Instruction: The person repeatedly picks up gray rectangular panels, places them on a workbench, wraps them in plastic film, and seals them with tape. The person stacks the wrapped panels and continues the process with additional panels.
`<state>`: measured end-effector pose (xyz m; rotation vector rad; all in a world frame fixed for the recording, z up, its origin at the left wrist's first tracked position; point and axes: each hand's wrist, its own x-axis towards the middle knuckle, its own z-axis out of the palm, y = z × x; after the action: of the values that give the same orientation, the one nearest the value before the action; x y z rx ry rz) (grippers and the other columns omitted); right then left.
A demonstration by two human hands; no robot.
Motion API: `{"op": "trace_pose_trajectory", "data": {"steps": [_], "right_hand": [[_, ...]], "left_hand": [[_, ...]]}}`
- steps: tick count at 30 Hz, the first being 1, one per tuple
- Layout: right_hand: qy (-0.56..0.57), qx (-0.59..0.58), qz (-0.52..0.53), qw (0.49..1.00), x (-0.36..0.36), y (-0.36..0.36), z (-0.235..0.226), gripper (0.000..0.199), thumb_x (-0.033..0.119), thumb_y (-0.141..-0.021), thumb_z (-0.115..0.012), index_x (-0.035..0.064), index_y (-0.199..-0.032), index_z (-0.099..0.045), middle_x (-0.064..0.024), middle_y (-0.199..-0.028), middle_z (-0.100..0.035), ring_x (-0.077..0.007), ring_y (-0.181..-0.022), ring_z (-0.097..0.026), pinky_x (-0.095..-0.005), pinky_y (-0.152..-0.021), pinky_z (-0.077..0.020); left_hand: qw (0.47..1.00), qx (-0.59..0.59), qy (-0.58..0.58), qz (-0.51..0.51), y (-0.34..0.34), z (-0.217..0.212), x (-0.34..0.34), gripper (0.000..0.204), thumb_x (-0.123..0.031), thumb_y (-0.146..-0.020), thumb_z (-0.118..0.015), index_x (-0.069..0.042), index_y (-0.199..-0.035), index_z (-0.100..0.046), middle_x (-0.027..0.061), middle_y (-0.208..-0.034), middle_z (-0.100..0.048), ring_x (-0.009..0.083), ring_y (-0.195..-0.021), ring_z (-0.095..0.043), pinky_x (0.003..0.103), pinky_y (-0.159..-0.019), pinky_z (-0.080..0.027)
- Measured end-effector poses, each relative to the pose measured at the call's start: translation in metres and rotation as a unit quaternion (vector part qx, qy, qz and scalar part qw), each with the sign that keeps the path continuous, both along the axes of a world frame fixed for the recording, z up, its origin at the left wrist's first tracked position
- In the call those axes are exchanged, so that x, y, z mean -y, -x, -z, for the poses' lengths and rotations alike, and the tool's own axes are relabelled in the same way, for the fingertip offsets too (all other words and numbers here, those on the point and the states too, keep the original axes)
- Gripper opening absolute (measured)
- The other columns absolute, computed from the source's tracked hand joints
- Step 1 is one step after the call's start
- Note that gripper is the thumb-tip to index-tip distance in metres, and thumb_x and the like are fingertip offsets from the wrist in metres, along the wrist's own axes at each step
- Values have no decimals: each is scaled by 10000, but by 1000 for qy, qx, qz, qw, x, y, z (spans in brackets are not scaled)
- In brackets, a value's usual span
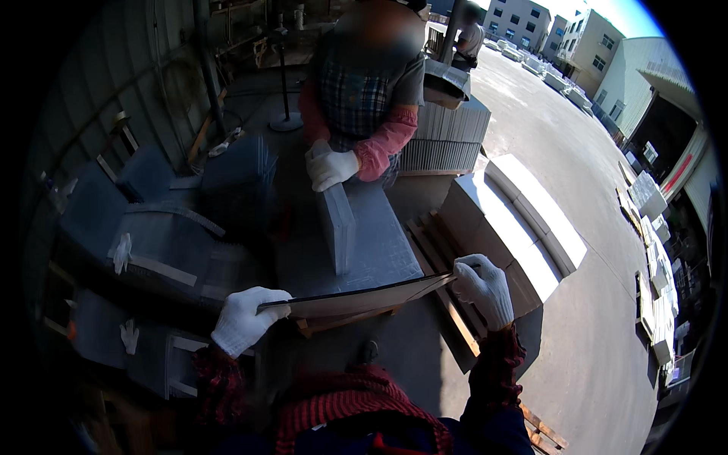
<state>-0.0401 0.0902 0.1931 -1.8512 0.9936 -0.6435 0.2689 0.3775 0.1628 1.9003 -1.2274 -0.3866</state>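
Note:
My left hand (251, 319) and my right hand (485, 291), both in white knit gloves, are closed on opposite ends of a thin flat panel (362, 302). It has a dark upper edge and a pale face, and it is held level in front of my body. Just beyond it lies a grey work surface (383, 246). On that surface a few pale slabs (339, 227) stand on edge, pressed together. Across from me a co-worker in pink sleeves rests both white-gloved hands (331, 167) on top of these slabs.
Large white boxy stacks (504, 227) stand on a wooden pallet (455, 307) at right. Behind the co-worker is a block of upright sheets (446, 136). Dark stacked sheets (163, 243) with loose white gloves (122, 252) fill the left. Another person (470, 38) is far back.

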Motion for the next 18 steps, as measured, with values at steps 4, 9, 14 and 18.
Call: {"op": "trace_pose_trajectory", "data": {"steps": [4, 9, 14, 18], "right_hand": [[36, -24, -59, 997, 58, -19, -19, 417, 387, -944, -664, -17, -1047, -674, -101, -767, -722, -166, -673, -706, -270, -635, -553], [40, -121, -109, 986, 129, -60, -4, 398, 401, -971, -632, 18, -1070, -675, -67, -770, -690, -144, -658, -682, -264, -598, -560], [226, -212, -166, 936, 172, -94, 11, 464, 525, -936, -618, 90, -1014, -759, -118, -834, -739, -250, -742, -715, -374, -722, -562], [356, -260, -246, 863, 168, -116, -37, 441, 476, -843, -743, 129, -1115, -740, -108, -988, -727, -277, -970, -691, -390, -781, -544]], "left_hand": [[999, 37, 24, -31, -8, -41, 31, 213, -165, -809, -790, -43, -982, -764, 139, -931, -746, 251, -828, -736, 342, -741, -574], [996, 33, -33, -82, -21, -34, 83, 237, -176, -806, -785, -37, -997, -763, 149, -949, -745, 259, -868, -733, 330, -774, -565], [988, 49, -107, -98, -47, -29, 108, 293, -205, -786, -796, -18, -1007, -751, 139, -940, -735, 265, -873, -716, 338, -776, -542], [988, 78, -121, -65, -61, -33, 112, 307, -232, -784, -804, -25, -1004, -752, 135, -930, -731, 273, -853, -709, 339, -762, -539]]}}
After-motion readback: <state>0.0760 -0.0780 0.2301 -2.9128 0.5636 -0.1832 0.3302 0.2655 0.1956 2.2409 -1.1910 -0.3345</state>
